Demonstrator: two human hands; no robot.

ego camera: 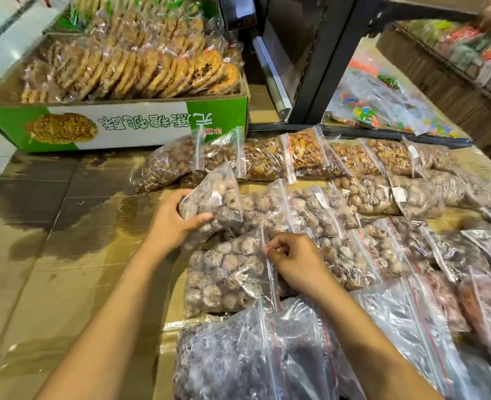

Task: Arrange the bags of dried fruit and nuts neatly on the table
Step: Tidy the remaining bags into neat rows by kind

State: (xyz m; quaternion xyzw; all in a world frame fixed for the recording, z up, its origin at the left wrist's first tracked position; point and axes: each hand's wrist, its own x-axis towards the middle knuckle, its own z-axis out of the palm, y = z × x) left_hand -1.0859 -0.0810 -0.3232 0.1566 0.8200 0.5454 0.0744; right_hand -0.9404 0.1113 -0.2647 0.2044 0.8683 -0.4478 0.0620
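Cardboard sheets cover the table (36, 255), bare and stained on the left. At far left a green-and-white box (117, 125) sits on the table, packed with wrapped round biscuits (152, 70) standing on edge. Just right of the box front, a back row of clear zip bags (304, 154) with golden-brown contents runs toward the right, each bag overlapping the next. The left hand (172, 223) grips a tilted bag (212, 197) of round brown dried fruit at the left end of the middle row; its thumb lies across the bag's near face, and the other fingers wrap behind the bag out of sight. Below it a flat bag (227, 278) of the same fruit lies on the table at the left end of the next row. The right hand (296, 261) rests on that bag's right edge, thumb and forefinger pinching its red zip strip (267, 255), the remaining fingers curled in. Nearest the camera lies a dark bag (253, 356) with darker contents. Further right, more overlapping bags (382, 194) fill the rows to the table edge. A black metal frame (325, 67) stands behind the back row, with a bag of coloured sweets (382, 105) to its right.
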